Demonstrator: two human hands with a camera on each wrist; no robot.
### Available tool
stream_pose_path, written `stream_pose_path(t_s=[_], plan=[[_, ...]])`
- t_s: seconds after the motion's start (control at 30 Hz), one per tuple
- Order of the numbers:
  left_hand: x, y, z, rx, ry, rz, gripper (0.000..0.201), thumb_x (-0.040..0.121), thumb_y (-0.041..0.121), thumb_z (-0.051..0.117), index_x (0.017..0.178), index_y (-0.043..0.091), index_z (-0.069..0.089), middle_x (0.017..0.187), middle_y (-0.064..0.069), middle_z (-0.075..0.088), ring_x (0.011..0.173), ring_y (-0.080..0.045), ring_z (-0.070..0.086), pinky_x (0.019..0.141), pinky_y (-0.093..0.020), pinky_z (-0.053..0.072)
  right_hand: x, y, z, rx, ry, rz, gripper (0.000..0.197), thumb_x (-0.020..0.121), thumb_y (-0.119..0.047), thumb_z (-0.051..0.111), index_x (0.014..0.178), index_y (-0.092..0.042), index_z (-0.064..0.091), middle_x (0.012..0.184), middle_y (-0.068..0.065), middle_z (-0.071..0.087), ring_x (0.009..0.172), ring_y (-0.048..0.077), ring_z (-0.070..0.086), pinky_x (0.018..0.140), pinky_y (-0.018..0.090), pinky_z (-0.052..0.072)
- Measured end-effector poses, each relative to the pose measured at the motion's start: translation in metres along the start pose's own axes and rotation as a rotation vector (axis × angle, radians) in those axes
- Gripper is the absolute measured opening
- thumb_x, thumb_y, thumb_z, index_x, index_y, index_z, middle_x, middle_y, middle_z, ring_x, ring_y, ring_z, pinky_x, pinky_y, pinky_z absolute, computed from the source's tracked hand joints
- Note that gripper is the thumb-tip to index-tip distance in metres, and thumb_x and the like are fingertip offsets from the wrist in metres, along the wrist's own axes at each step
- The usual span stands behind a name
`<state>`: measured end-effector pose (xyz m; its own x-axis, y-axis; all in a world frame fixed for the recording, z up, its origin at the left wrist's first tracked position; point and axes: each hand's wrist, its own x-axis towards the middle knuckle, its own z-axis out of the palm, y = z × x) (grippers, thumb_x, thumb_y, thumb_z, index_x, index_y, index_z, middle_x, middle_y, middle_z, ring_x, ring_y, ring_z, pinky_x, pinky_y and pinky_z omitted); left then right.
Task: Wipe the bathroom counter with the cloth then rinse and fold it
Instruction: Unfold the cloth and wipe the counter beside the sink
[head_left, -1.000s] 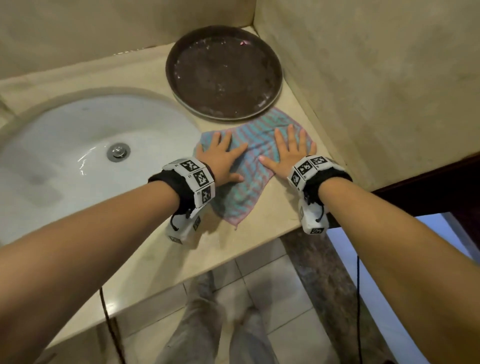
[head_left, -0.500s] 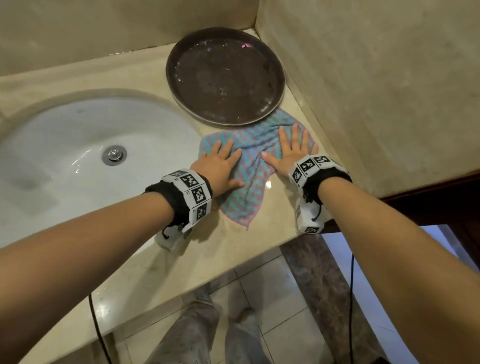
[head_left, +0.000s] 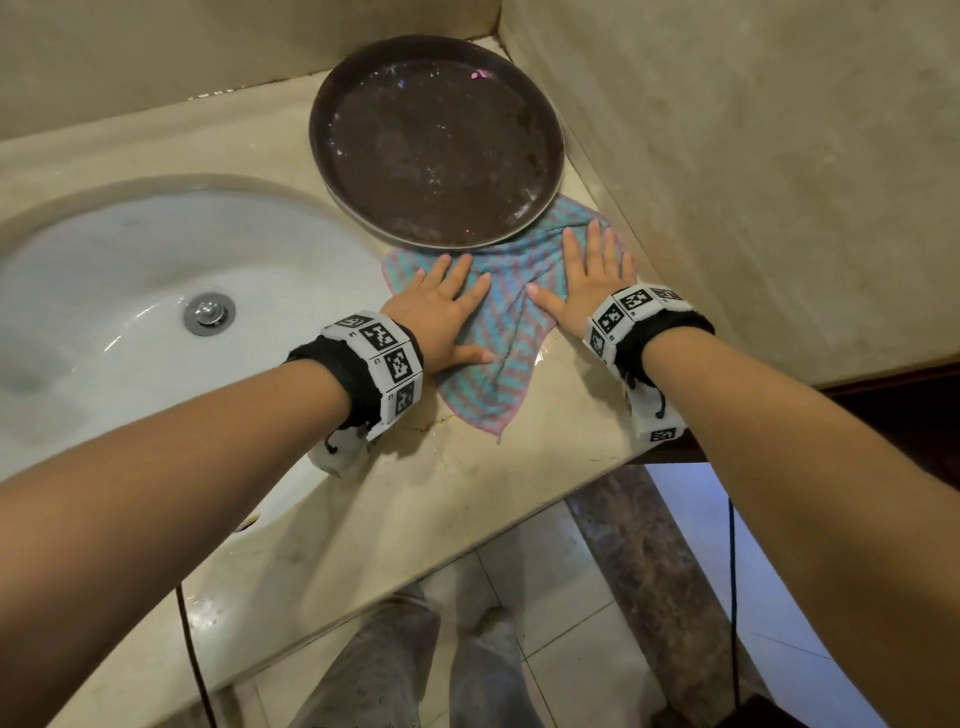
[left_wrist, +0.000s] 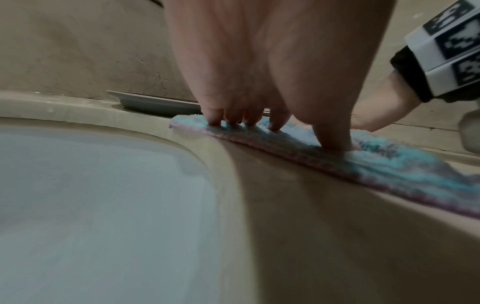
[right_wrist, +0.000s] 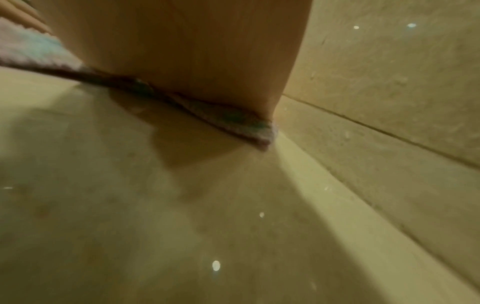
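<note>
A blue-and-pink striped cloth (head_left: 511, 322) lies spread on the beige counter (head_left: 467, 493), right of the sink and against the round tray. My left hand (head_left: 441, 306) presses flat on the cloth's left part, fingers straight and spread. My right hand (head_left: 587, 280) presses flat on its right part, close to the side wall. In the left wrist view the left fingertips (left_wrist: 249, 121) push down into the cloth (left_wrist: 376, 164). The right wrist view shows the heel of my right hand (right_wrist: 182, 51) on the cloth's edge (right_wrist: 233, 121).
A dark round tray (head_left: 436, 140) sits in the counter's back corner, its rim over the cloth's far edge. The white sink (head_left: 130, 322) with its metal drain (head_left: 209, 313) lies to the left. The side wall (head_left: 753, 156) stands just right of the cloth. The counter's front edge drops to tiled floor.
Both hands have slid the cloth away from me toward the tray and wall. The cloth's far edge now reaches the tray rim.
</note>
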<state>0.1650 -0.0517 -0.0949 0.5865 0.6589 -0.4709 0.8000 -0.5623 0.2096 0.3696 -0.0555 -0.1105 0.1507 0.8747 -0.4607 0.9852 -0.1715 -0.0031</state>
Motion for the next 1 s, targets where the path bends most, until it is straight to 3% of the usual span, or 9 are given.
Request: stream_pose_path(t_s=[0.43,1.0], plan=[[-0.002,0.007,0.003,0.044,0.004,-0.014,0.093,0.084,0.063,0.042,0.149,0.018,-0.007,0.157,-0.013,-0.015,0.146,-0.033,-0.010,0.118,-0.049,0.001,-0.007,0.005,0.004,-0.010,0.011,-0.021,0.085,0.087,-0.069,0.021,0.148,-0.022,-0.014,0.156,0.008,-0.023,0.145,0.025,-0.020,0.119,0.045,-0.010],[-0.048,0.057,0.042,0.045,0.004,-0.073,0.093,0.083,0.065,0.040,0.149,0.020,-0.008,0.157,-0.009,-0.016,0.146,-0.031,-0.010,0.117,-0.053,0.003,-0.075,0.035,0.037,-0.049,-0.042,-0.059,0.082,0.087,-0.069,0.020,0.147,-0.027,-0.018,0.155,0.005,-0.027,0.144,0.025,-0.024,0.117,0.047,-0.012]])
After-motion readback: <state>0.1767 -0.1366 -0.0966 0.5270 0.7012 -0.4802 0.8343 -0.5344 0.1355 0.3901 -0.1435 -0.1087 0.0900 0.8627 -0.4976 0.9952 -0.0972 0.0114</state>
